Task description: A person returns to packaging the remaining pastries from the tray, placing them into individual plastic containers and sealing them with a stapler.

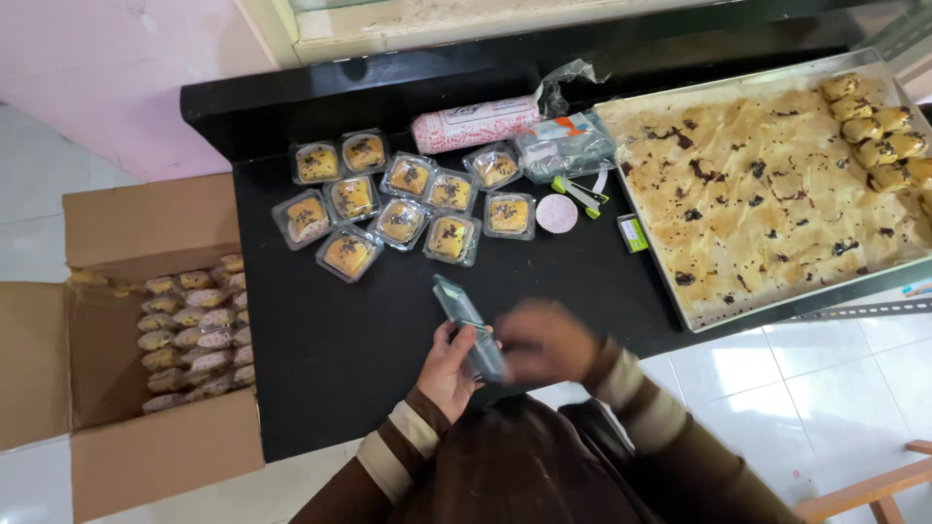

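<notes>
Gripped in the left hand [449, 369], a clear plastic tray [468, 325] tilts above the black table [330, 340]; the blurred right hand [544, 340] touches it, grip unclear, near 11 packed pastries [403, 199].

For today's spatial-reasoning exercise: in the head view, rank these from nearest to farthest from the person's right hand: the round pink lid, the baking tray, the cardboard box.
From the right hand:
1. Round pink lid, on the black table straight ahead.
2. Baking tray, to the right; its near corner sits slightly farther.
3. Cardboard box, far left, on the floor.
</notes>
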